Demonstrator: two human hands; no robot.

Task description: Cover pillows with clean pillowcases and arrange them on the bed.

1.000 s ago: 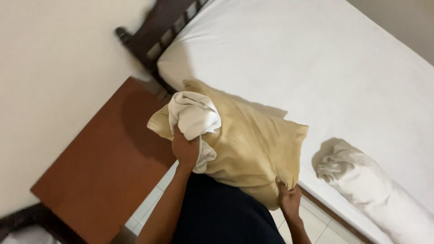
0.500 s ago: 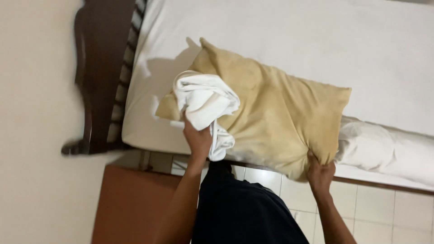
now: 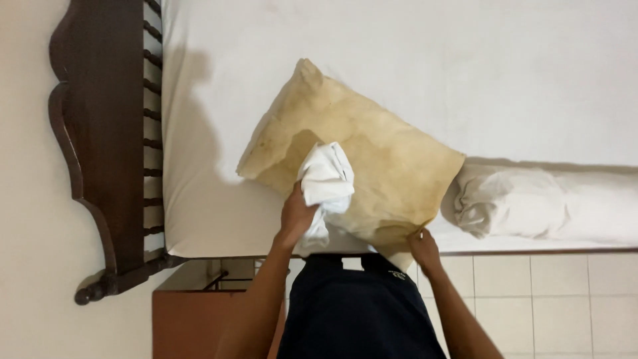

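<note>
Slippage is the likely trouble: the yellowed pillow [image 3: 372, 166], lying on the bed [image 3: 399, 66] near the headboard [image 3: 100, 153], is pinched only at one corner by the right hand [image 3: 423, 249], while the left hand [image 3: 296, 216] is closed around a bunched white cloth [image 3: 325, 183] that could drop.

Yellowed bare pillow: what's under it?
The white-sheeted mattress shows around the yellowed bare pillow; the patch directly beneath is covered. A bunched white cloth, held by the left hand, lies on top.

Bedroom: bed [image 3: 399, 60], wooden headboard [image 3: 100, 153]
</note>
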